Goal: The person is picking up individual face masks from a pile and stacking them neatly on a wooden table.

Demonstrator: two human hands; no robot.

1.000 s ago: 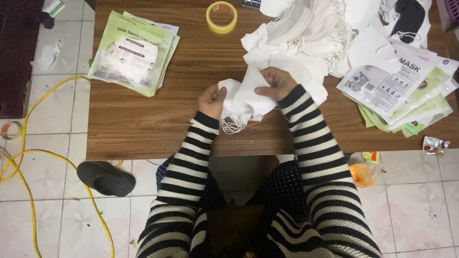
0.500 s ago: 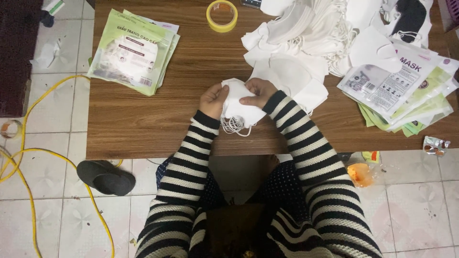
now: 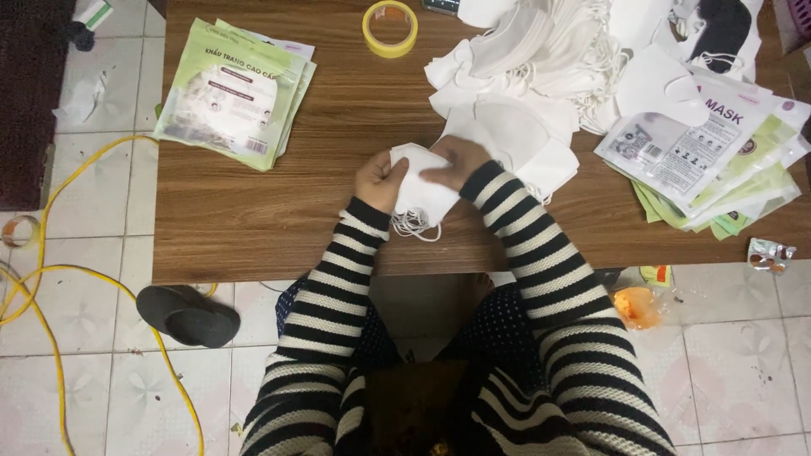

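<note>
Tape roll [image 3: 389, 27] behind folded mask [image 3: 421, 192]

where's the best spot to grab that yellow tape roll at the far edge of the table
Grip the yellow tape roll by its ring wall, from straight above: one finger in the open centre hole, the thumb on the outer rim. It lies flat on the wooden table, so its sides are low, and it stands apart from the white masks, leaving room all round.

Black-and-white striped long sleeves; dark garment with small white dots.

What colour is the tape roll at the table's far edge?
Yellow; the tape roll shows best in the head view.
</note>
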